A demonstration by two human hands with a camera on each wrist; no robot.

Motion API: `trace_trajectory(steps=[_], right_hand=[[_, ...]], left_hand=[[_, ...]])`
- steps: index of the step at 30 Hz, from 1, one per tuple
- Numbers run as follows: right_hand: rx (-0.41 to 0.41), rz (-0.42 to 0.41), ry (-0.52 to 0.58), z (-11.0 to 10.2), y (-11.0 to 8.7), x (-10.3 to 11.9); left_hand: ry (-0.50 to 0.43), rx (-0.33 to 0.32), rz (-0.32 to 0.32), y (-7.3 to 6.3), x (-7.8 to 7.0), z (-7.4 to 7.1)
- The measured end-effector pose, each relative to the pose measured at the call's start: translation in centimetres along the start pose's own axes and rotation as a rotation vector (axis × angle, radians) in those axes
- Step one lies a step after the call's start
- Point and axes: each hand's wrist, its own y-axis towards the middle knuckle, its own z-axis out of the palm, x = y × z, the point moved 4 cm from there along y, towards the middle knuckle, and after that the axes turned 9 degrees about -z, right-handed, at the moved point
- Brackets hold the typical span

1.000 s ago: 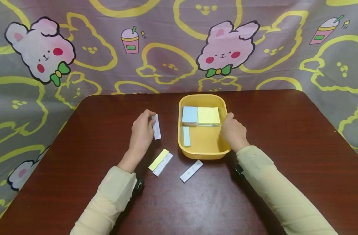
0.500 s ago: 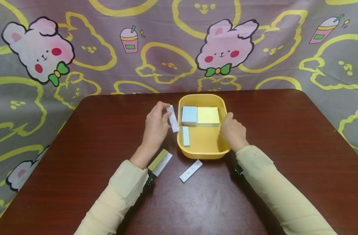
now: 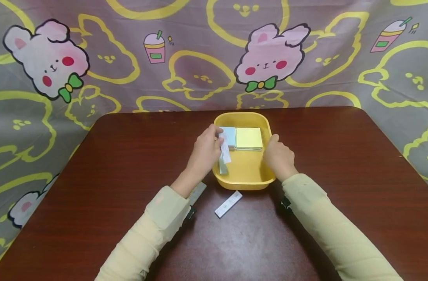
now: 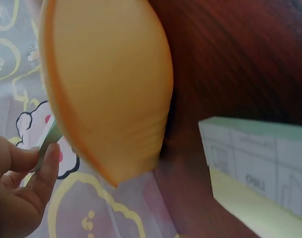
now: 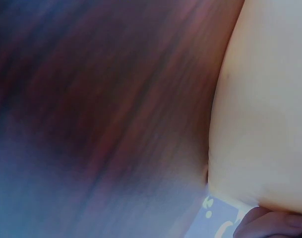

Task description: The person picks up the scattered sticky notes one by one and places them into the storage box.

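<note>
My left hand (image 3: 205,152) pinches a narrow pad of sticky notes (image 3: 226,151) between thumb and fingers, over the left side of a yellow plastic bin (image 3: 247,183). The left wrist view shows the pinched pad (image 4: 49,136) tilted beside the bin's rim, its edge pale green. Gripping the bin's right rim is my right hand (image 3: 279,157). Inside the bin lie a blue sticky note pad (image 3: 229,134), a yellow pad (image 3: 249,138) beside it, and a narrow pale green pad (image 3: 222,170), partly covered by the held one.
In front of the bin a narrow white-faced pad (image 3: 228,204) lies on the brown table (image 3: 256,238). Left of it, another narrow pad (image 3: 198,192) is partly hidden by my left forearm. A patterned curtain (image 3: 199,39) hangs behind the table.
My left hand has carried the narrow pad rightward from the table, left of the bin, to over the bin's left side. My right hand stays on the rim.
</note>
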Motion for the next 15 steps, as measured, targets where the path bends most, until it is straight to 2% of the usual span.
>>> trace_trajectory(steps=[10, 15], right_hand=[[-0.005, 0.003, 0.007, -0.1, 0.1, 0.1], [0.008, 0.012, 0.007, -0.1, 0.1, 0.1]], left_hand=[[0.078, 0.170, -0.056, 0.9, -0.1, 2.4], [0.152, 0.243, -0.055, 1.3, 0.0, 3.5]])
